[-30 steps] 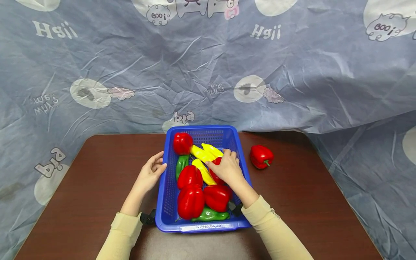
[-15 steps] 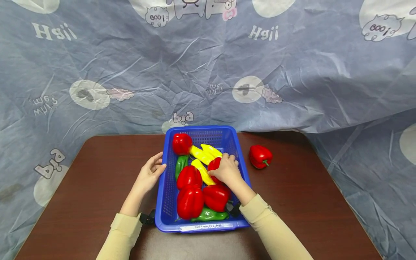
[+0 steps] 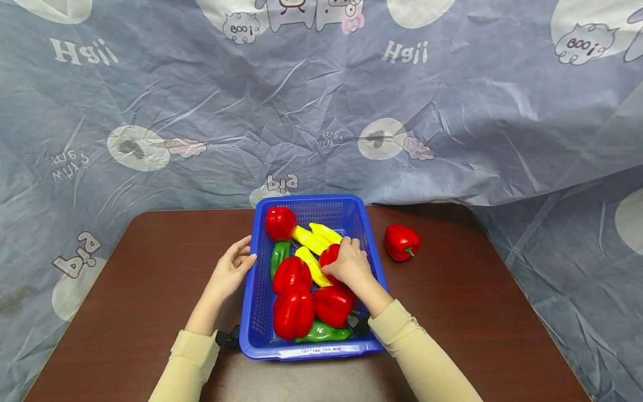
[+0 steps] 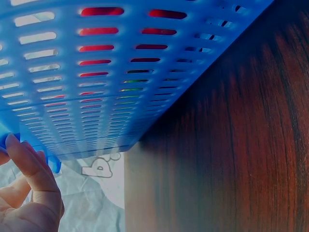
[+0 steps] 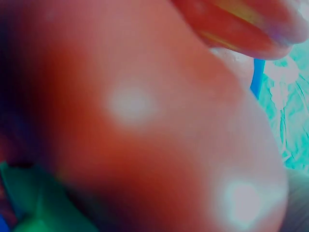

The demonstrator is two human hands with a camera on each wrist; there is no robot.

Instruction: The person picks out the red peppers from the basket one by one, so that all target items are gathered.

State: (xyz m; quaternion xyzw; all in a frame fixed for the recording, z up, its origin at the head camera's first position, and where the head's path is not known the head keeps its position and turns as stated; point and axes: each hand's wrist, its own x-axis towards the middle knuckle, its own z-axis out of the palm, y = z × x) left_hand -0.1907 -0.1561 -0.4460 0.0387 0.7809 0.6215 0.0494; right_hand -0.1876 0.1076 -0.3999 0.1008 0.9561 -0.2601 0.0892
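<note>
A blue plastic basket (image 3: 253, 301) stands on the table, holding red bell peppers, yellow peppers and green peppers. Its left rim is where my left hand (image 3: 233, 268) grips, thumb against the edge; in the left wrist view, the fingers (image 4: 36, 169) meet the blue rim. Inside the basket, my right hand (image 3: 351, 262) holds a red bell pepper (image 3: 329, 254) on the right side, partly covering it. Beside it lie yellow peppers (image 3: 312, 267). A blurred red surface (image 5: 145, 135) fills most of the right wrist view, over a green part at lower left.
One red bell pepper (image 3: 402, 242) lies on the brown table (image 3: 452, 312), right of the basket. Near the basket's front are more red bell peppers (image 3: 293, 312) and a green pepper (image 3: 324, 333). A grey-blue printed cloth (image 3: 311, 100) hangs behind the table.
My right hand has shifted slightly toward the near side on the red bell pepper, its thumb now lower. The left hand stays at the basket's rim.
</note>
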